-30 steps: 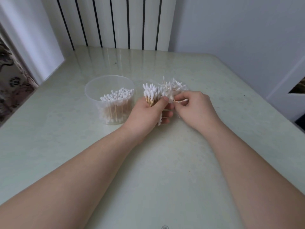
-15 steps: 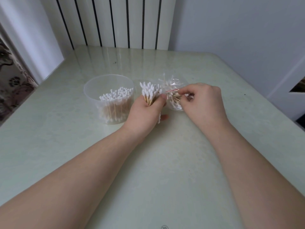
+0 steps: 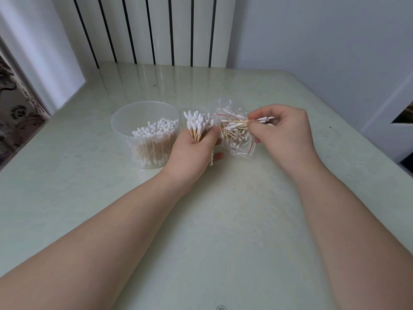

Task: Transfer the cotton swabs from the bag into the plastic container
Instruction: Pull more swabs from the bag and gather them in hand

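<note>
Now, left hand [image 3: 192,151] grips wooden-stemmed swabs [image 3: 197,123], right hand [image 3: 283,133] pinches perhaps four, crinkly bag [image 3: 241,151]

L hand [image 3: 192,156] hides swab bundle [image 3: 197,123] shafts; forearms [image 3: 111,231] cropped at btm.

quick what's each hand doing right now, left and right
Left hand: closed around an upright bundle of cotton swabs.
Right hand: pinching a few swabs at the mouth of the bag.
</note>
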